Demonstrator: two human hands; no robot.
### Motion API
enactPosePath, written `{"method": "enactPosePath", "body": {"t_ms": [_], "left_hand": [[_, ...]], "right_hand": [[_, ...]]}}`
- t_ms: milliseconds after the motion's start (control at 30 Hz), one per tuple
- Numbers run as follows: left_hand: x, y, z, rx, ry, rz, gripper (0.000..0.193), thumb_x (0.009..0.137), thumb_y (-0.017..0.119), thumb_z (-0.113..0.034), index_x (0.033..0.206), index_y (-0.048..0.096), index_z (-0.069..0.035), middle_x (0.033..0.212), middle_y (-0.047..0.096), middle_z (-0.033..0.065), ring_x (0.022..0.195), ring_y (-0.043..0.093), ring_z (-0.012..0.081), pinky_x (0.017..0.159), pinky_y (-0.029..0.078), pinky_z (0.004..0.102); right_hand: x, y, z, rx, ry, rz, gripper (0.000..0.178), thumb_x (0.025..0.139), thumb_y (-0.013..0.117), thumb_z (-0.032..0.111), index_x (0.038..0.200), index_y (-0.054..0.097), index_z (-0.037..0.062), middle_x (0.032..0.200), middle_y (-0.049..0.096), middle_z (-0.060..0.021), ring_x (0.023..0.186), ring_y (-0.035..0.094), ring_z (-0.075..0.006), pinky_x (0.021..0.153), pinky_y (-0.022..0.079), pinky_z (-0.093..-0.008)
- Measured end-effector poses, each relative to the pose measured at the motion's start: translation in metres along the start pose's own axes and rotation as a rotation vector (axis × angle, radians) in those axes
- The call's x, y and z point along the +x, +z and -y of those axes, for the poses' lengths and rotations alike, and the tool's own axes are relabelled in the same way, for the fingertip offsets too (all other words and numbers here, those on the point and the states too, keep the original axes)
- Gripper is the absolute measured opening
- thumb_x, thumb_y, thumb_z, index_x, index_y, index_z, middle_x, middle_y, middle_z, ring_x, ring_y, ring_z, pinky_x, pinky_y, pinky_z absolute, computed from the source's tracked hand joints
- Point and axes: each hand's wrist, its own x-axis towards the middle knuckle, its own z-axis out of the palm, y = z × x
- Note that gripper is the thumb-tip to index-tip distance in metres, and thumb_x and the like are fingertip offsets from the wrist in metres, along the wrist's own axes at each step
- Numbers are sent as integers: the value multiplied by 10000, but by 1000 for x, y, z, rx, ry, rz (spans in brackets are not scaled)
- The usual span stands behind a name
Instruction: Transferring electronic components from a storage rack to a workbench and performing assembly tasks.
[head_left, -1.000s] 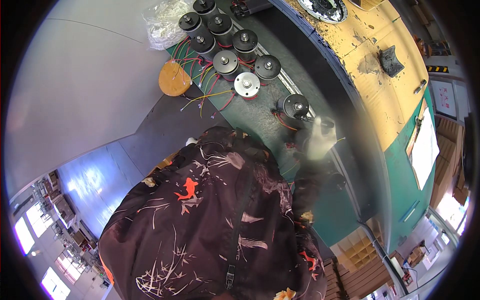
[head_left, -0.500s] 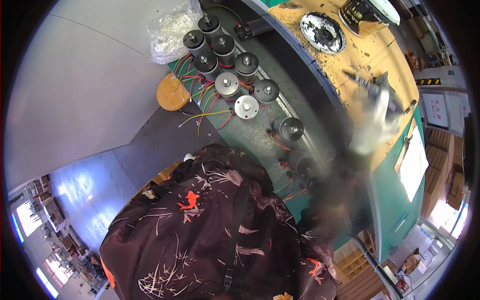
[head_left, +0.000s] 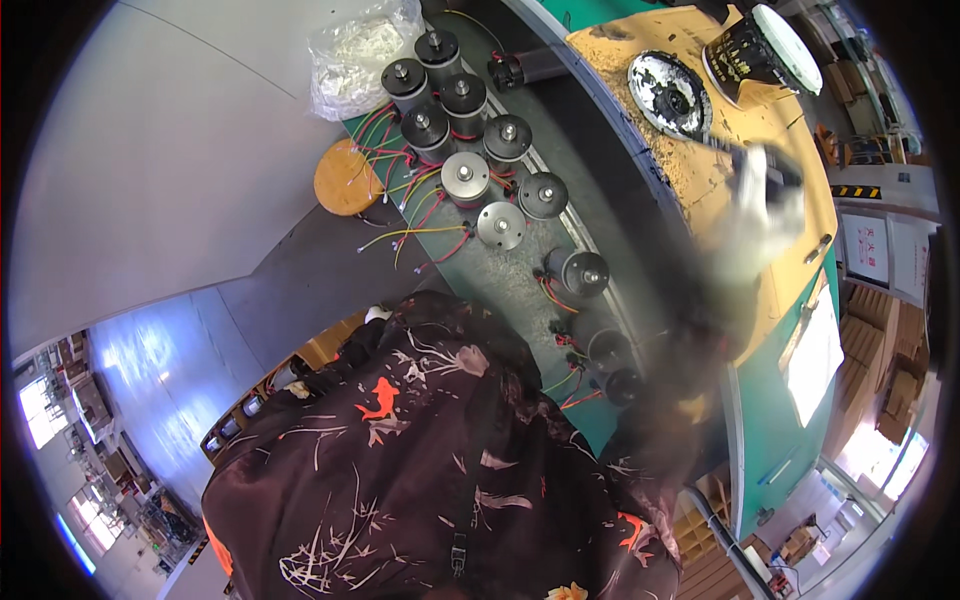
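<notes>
My right hand [head_left: 755, 225], in a white glove and smeared by motion, is over the tan board at the right. It is closed around a dark brush-like tool [head_left: 770, 172], whose thin end reaches the near edge of a round lid [head_left: 668, 95] smeared with black and white. Beyond the lid lies a black tub [head_left: 755, 55] with a white rim, tipped on its side. My left hand does not show; a small white patch at the upper left edge of my patterned dark jacket is too little to make out.
Several cylindrical motors [head_left: 465, 177] with shafts upward and coloured wires stand on the green bench. A clear bag [head_left: 365, 60] of white pieces lies behind them, beside a round wooden stool top [head_left: 346, 178]. A dark cylinder [head_left: 525, 70] lies farther back. White paper [head_left: 815, 355] rests at the right.
My right hand has moved slightly away from me with the dark tool, whose end has come to the lid. The whole view has shifted a little; the motors stand as before.
</notes>
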Motion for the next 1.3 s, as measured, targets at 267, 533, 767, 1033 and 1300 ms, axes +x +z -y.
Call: {"method": "enactPosePath", "body": {"t_ms": [267, 533, 767, 1033, 1300], "left_hand": [[12, 2, -19, 37, 10, 55, 541, 665, 745, -518, 969, 719, -72, 1016, 703, 197, 1003, 674, 343, 851, 518, 417], [-12, -24, -33, 126, 38, 72, 530, 687, 727, -523, 1008, 736, -100, 1035, 706, 183, 1016, 673, 339, 868, 517, 407], [28, 11, 16, 68, 9, 44, 521, 672, 740, -532, 967, 736, -102, 988, 714, 176, 970, 686, 335, 831, 519, 414], [51, 33, 21, 71, 54, 29, 502, 677, 754, -497, 964, 730, -86, 975, 711, 191, 950, 688, 348, 807, 522, 423], [13, 17, -6, 81, 20, -24, 495, 675, 765, -458, 966, 721, -61, 977, 707, 203, 957, 686, 352, 824, 526, 439]], "right_hand": [[-148, -26, -70, -187, 321, 225, 114, 848, 723, 125, 870, 652, 39, 645, 540, 64, 579, 444, -15, 531, 380, -187], [-187, -25, -101, -214, 491, 161, 151, 843, 727, 160, 850, 640, 37, 603, 529, 37, 563, 451, -16, 517, 390, -205], [-189, -16, -113, -172, 453, 170, 209, 850, 730, 222, 854, 638, 35, 591, 549, 18, 533, 481, -45, 503, 396, -230], [-196, -18, -116, -177, 508, 180, 203, 850, 736, 206, 872, 636, 30, 598, 539, 24, 541, 465, -31, 498, 387, -222], [-109, -32, -19, 188, 310, 66, 107, 880, 663, 45, 979, 627, 25, 791, 646, -50, 596, 557, -87, 573, 464, -220]]}}
